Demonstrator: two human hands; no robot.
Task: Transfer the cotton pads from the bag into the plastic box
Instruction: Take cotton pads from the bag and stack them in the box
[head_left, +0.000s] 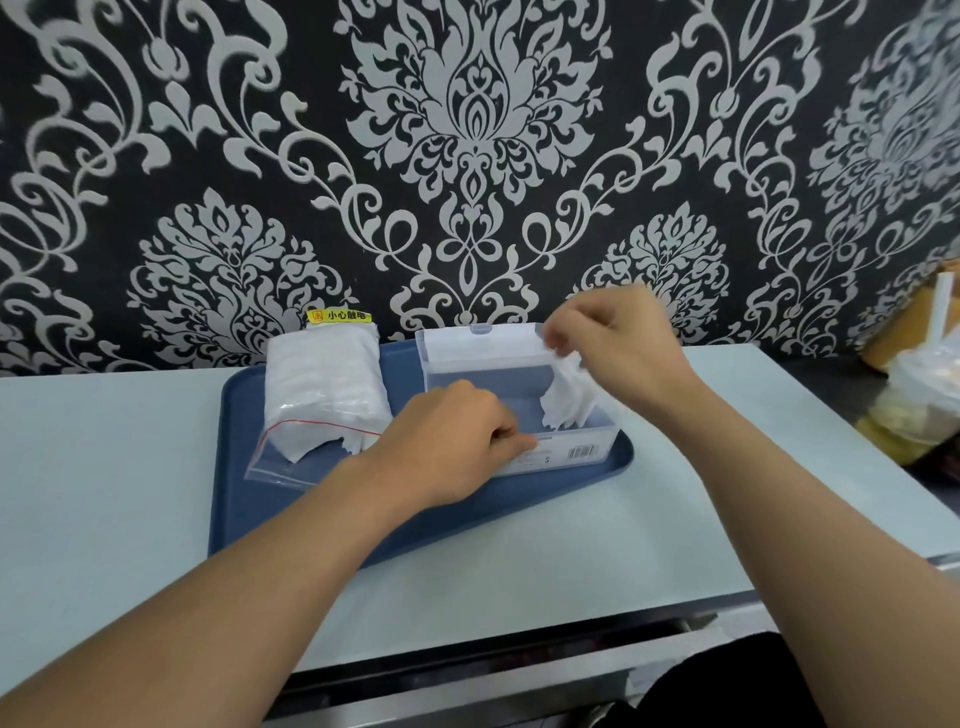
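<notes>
A clear zip bag (322, 395) full of white cotton pads lies on the left of a blue tray (244, 415), its mouth toward me with pads poking out. To its right stands the clear plastic box (576, 452), lid up at the back. My left hand (452, 436) grips the box's front left wall with curled fingers. My right hand (613, 338) hovers over the box's right end and pinches a bunch of cotton pads (566, 400) that hangs down inside the box.
The tray sits on a pale table (104, 493) against a patterned dark wall. A yellow warning label (340, 315) is on the wall behind the bag. At the far right stand a plastic bag with a drink cup (919, 410) and a cardboard box (909, 322).
</notes>
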